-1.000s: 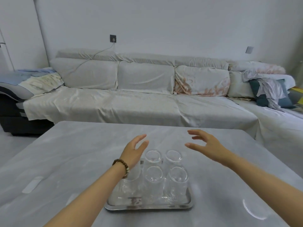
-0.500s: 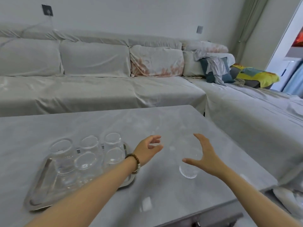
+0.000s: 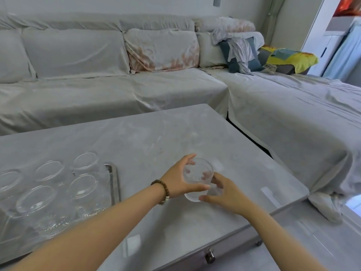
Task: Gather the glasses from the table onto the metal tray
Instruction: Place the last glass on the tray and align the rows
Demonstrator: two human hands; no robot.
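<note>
A clear ribbed glass (image 3: 198, 174) stands upright on the grey table (image 3: 156, 137), right of centre. My left hand (image 3: 175, 178), with a bead bracelet on its wrist, wraps around the glass from the left. From the right, my right hand (image 3: 226, 190) grips the lower part of the same glass. The metal tray (image 3: 114, 182) lies at the left edge of the view. Several clear glasses (image 3: 82, 186) stand on the tray, close together. My left forearm crosses in front of the tray's near corner.
A sofa under a pale cover (image 3: 117, 85) runs behind the table and down its right side. Cushions and clothes (image 3: 242, 49) are piled at the sofa's corner. The table's right edge (image 3: 289, 204) is close to the held glass.
The view has swung right, so the tray now sits at the left edge. Both hands, open before, have closed around the lone glass on the table.
</note>
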